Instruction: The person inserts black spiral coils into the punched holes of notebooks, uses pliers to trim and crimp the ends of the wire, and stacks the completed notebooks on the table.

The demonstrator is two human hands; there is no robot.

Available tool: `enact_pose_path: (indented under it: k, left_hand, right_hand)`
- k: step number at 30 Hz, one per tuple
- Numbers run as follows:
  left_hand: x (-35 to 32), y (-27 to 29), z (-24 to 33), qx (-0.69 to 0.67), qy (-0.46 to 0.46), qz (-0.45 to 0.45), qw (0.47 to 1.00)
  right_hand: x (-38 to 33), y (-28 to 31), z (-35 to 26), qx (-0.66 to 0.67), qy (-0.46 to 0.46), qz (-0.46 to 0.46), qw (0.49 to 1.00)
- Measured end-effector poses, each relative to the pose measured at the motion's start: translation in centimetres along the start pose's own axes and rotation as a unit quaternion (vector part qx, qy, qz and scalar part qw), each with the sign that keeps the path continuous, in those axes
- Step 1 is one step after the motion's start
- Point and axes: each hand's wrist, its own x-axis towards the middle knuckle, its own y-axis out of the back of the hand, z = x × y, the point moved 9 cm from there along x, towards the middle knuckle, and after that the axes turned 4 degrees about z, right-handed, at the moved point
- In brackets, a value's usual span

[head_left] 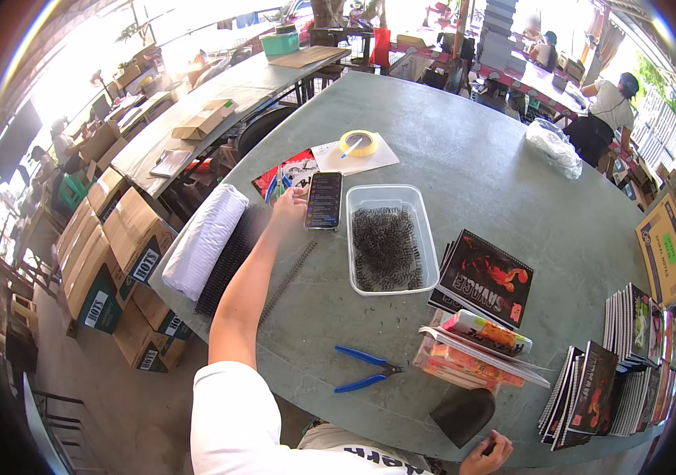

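Observation:
My left hand (289, 207) reaches across the table to the left edge of a dark-screened phone (324, 201) lying flat. Its fingers are extended and grip nothing that I can see. Just beyond that hand are blue-handled scissors (278, 187). My right hand (486, 454) rests low at the near table edge, loosely curled with thumb and fingers apart, and nothing shows in it. Nearest to it lies a dark, rounded pouch-like piece (464, 416). A clear plastic tub (433, 269) of short black wire coils stands mid-table. In front of it lie blue-handled cutters (365, 370).
Long black coils (227, 257) and a white roll (206, 235) lie left. Yellow tape (358, 143) sits on paper at the back. Spiral notebooks (486, 277) lie right of the tub, with more stacks (583, 392) at the right edge. Cartons (136, 237) stand left of the table.

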Motion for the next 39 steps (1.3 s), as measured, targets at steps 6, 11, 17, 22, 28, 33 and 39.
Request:
enact_pose_path:
  k: [6, 11, 17, 22, 28, 33, 39]
  left_hand:
    - [-1.5, -1.3, 1.5, -0.065, 0.047, -0.027, 0.996]
    - [-1.6, -0.2, 0.7, -0.07, 0.059, -0.02, 0.996]
    - [-3.5, 2.5, 4.1, 0.245, -0.046, 0.047, 0.967]
    - [-9.7, 5.8, 7.9, 0.179, -0.12, 0.04, 0.976]
    - [-16.1, 5.3, 8.0, 0.368, -0.184, -0.083, 0.907]
    - [-23.2, 6.2, 4.1, 0.447, -0.037, -0.088, 0.89]
    - [-26.7, 10.4, 11.8, 0.243, -0.158, 0.14, 0.947]
  right_hand:
    - [-0.3, 0.3, 0.1, -0.012, 0.017, 0.01, 1.0]
    - [0.2, 0.5, 0.2, 0.019, 0.047, 0.001, 0.999]
    - [7.7, 8.1, -4.8, 0.322, 0.027, -0.012, 0.946]
    - [7.9, 13.4, -19.8, 0.734, 0.157, -0.204, 0.628]
    - [6.1, 14.5, -22.6, 0.875, 0.08, -0.256, 0.402]
    - [9.3, 12.6, -12.6, 0.457, 0.228, 0.016, 0.86]
    - [14.5, 5.3, -9.6, 0.225, 0.171, 0.084, 0.955]
